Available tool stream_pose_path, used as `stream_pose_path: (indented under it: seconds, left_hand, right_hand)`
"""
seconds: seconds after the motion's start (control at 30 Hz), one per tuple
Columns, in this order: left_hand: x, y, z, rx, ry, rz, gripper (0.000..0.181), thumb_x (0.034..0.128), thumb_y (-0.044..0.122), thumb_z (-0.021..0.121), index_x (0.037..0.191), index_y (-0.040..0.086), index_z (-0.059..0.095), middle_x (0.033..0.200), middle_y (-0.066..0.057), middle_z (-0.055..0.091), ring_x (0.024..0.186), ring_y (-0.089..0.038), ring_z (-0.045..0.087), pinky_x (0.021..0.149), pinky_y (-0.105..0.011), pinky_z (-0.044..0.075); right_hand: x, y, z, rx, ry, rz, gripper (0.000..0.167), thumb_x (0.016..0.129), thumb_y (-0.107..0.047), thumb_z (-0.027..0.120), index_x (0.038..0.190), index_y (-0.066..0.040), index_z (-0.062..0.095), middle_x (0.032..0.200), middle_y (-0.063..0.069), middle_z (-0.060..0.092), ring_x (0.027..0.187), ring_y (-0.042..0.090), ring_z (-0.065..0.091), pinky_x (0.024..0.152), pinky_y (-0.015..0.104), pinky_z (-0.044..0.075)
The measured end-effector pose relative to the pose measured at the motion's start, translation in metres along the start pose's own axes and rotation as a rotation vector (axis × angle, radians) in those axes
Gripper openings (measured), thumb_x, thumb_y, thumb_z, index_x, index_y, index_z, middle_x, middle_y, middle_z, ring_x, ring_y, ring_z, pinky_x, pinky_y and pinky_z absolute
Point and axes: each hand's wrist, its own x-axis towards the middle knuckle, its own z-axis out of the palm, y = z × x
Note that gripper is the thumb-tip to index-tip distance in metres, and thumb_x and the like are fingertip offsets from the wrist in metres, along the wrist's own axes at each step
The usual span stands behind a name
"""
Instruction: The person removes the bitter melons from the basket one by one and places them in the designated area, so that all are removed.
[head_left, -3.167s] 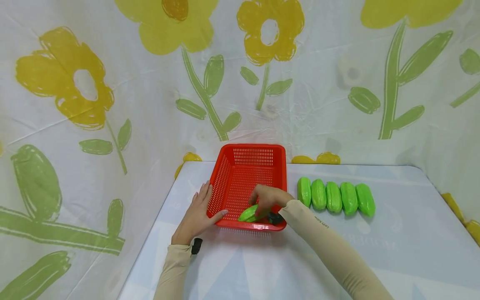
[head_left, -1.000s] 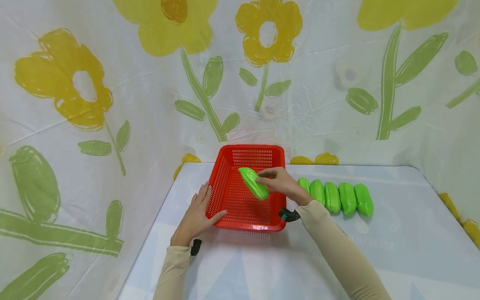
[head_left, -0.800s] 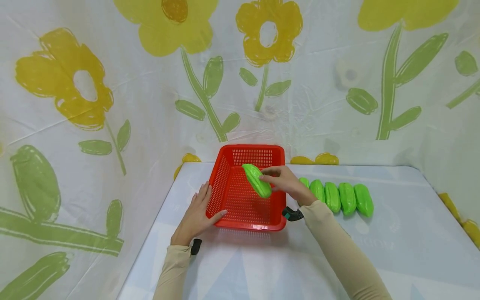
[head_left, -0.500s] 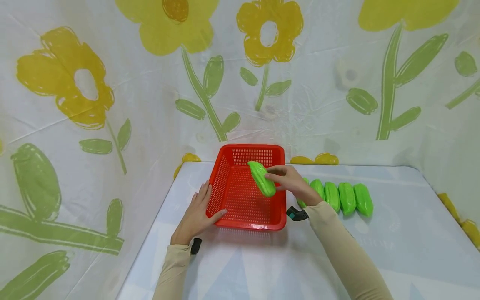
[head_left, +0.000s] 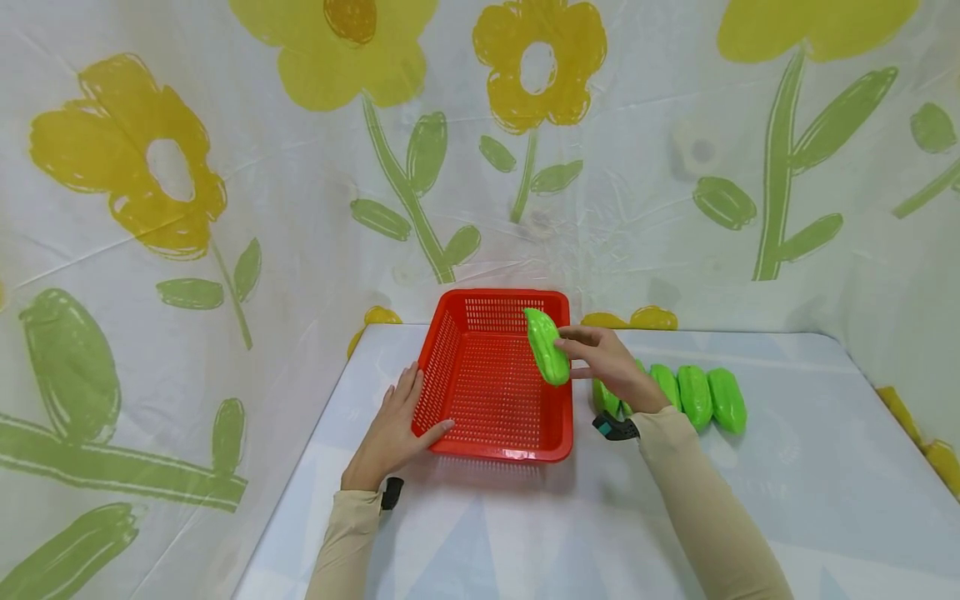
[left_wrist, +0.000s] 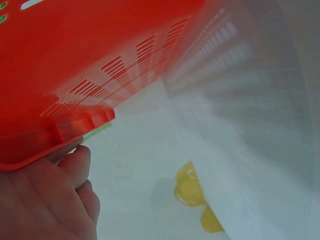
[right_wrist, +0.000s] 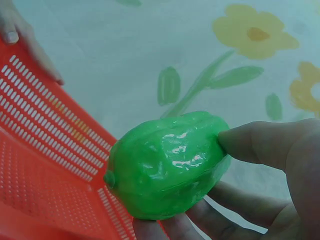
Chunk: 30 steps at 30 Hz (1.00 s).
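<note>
In the head view, my right hand pinches a glossy, bright green star fruit above the right side of the red plastic basket. From the right wrist view, its ribbed surface and pointed tip are plain, with the thumb on one side of the fruit and the fingers beneath. My left hand rests at the basket's front left corner. Its fingers lie straight along the left side and the thumb reaches over the front rim. The left wrist view shows part of that hand below the basket's rim.
Right of the basket lies a row of several similar green fruits, the nearest partly hidden behind my right hand and wrist. All stand on a pale patterned table. A flower-printed curtain rises behind and to the left.
My right hand picked the star fruit off the basket's floor and raised it, then carried it rightward towards the right rim. The left hand has stayed in place.
</note>
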Motion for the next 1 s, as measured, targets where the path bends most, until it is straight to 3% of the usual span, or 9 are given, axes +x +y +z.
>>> stream_pose_path:
  seconds: [0.3, 0.57, 0.7, 1.0]
  left_hand:
    - [0.0, -0.001, 0.0, 0.008, 0.001, 0.005, 0.108, 0.0925, 0.066, 0.061, 0.166, 0.004, 0.012, 0.176, -0.013, 0.01, 0.164, -0.034, 0.009, 0.131, -0.06, 0.014]
    - [-0.001, -0.001, -0.001, -0.007, -0.005, 0.003, 0.108, 0.0924, 0.064, 0.063, 0.166, 0.004, 0.011, 0.177, -0.01, 0.006, 0.164, -0.034, 0.009, 0.132, -0.06, 0.012]
    - [-0.001, -0.001, -0.001, -0.004, 0.003, 0.006, 0.108, 0.0924, 0.063, 0.063, 0.166, 0.003, 0.012, 0.176, -0.011, 0.008, 0.163, -0.036, 0.01, 0.131, -0.06, 0.013]
    - [-0.001, 0.001, -0.001, 0.0, -0.005, 0.009, 0.107, 0.0925, 0.063, 0.063, 0.165, 0.002, 0.013, 0.176, -0.011, 0.007, 0.163, -0.036, 0.01, 0.131, -0.06, 0.013]
  right_hand:
    - [-0.007, 0.004, -0.015, 0.077, 0.035, -0.01, 0.066, 0.104, -0.037, 0.062, 0.156, -0.002, 0.041, 0.151, 0.018, 0.05, 0.115, 0.019, 0.06, 0.091, 0.029, 0.061]
    - [-0.016, 0.009, -0.034, 0.104, 0.088, -0.027, 0.065, 0.105, -0.039, 0.059, 0.154, 0.0, 0.042, 0.123, -0.005, 0.058, 0.103, 0.012, 0.06, 0.088, 0.026, 0.061]
    - [-0.025, 0.01, -0.043, 0.139, 0.127, -0.048, 0.066, 0.106, -0.036, 0.058, 0.155, 0.002, 0.039, 0.116, -0.013, 0.059, 0.1, 0.008, 0.059, 0.085, 0.023, 0.061]
    - [-0.043, 0.018, -0.071, 0.194, 0.191, -0.067, 0.071, 0.105, -0.038, 0.059, 0.158, 0.0, 0.034, 0.118, -0.019, 0.059, 0.102, 0.002, 0.062, 0.084, 0.02, 0.06]
